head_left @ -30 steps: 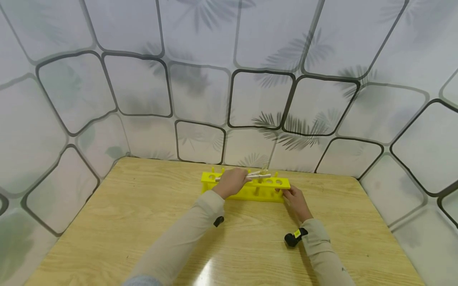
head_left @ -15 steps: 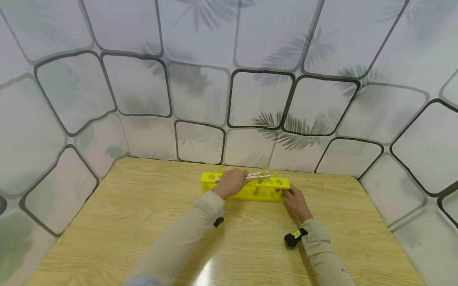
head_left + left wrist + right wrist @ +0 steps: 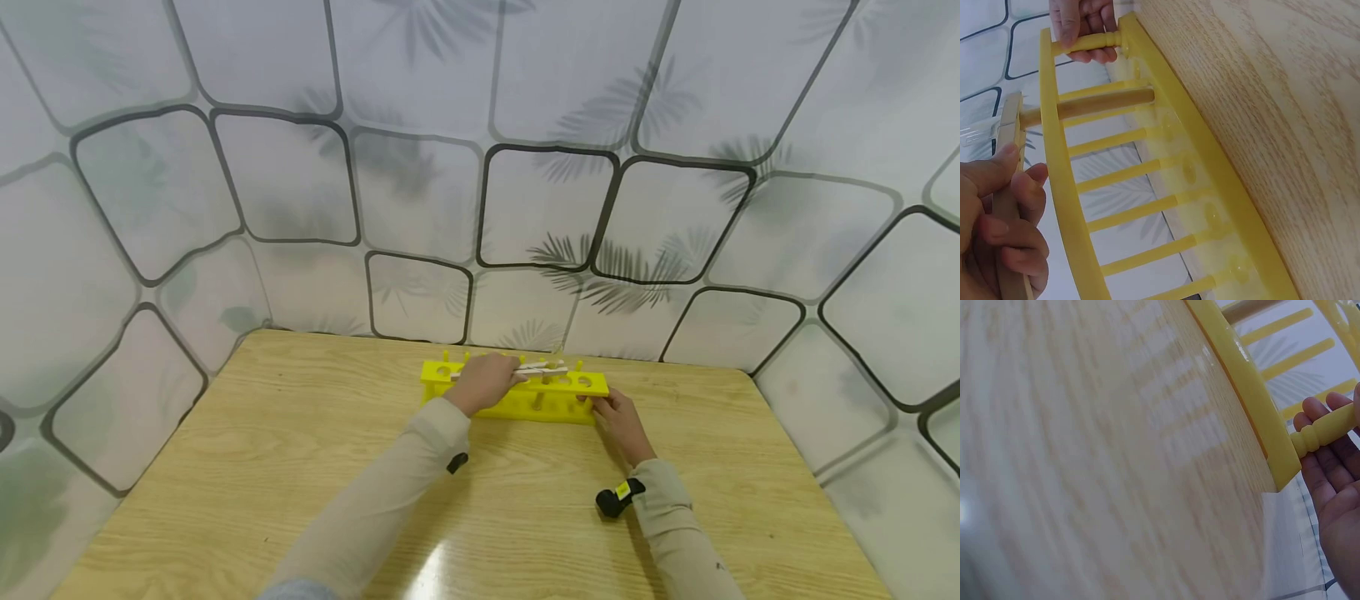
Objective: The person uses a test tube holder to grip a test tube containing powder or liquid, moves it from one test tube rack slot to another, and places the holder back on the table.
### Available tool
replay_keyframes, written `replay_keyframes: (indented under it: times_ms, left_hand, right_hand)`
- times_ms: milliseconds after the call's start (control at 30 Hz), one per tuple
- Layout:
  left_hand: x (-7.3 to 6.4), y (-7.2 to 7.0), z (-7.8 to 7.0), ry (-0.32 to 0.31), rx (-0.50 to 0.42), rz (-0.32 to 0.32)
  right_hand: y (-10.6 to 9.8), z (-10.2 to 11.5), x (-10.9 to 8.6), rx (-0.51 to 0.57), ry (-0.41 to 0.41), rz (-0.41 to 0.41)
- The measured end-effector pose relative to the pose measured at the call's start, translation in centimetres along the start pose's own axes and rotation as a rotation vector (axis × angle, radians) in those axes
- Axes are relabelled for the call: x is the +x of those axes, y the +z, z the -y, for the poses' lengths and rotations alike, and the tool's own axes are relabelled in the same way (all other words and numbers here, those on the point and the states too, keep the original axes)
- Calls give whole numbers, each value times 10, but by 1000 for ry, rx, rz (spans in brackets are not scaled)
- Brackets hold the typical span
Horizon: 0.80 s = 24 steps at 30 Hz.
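A yellow test tube rack stands upright near the table's far edge. My left hand grips a wooden test tube clamp above the rack's top plate. In the left wrist view, the clamp is around the upper part of a test tube. That tube, with tan-brown contents, passes through a hole in the rack, and its clear mouth sticks out past the clamp. My right hand holds the rack's right end post, with the fingers curled round it.
The rack stands on a wood-grain table. Behind the table hangs a pale patterned curtain with dark outlines and leaf prints. Short yellow pegs rise along the rack's back edge.
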State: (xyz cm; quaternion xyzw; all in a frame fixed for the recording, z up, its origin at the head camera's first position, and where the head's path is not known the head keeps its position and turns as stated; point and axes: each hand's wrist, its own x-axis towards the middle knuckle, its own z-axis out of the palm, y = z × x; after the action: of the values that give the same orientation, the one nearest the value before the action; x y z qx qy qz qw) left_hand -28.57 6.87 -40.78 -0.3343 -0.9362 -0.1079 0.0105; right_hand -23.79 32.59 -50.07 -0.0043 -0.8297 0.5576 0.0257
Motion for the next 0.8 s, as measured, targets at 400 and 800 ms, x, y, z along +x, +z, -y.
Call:
replay_keyframes:
  times_ms: [400, 800]
  left_hand:
    - [-2, 0, 4, 15, 29, -39]
    - [-1, 0, 4, -10, 48, -24]
  right_hand:
    - [1, -1, 1, 4, -11, -8]
    - [1, 0, 0, 3, -5, 4]
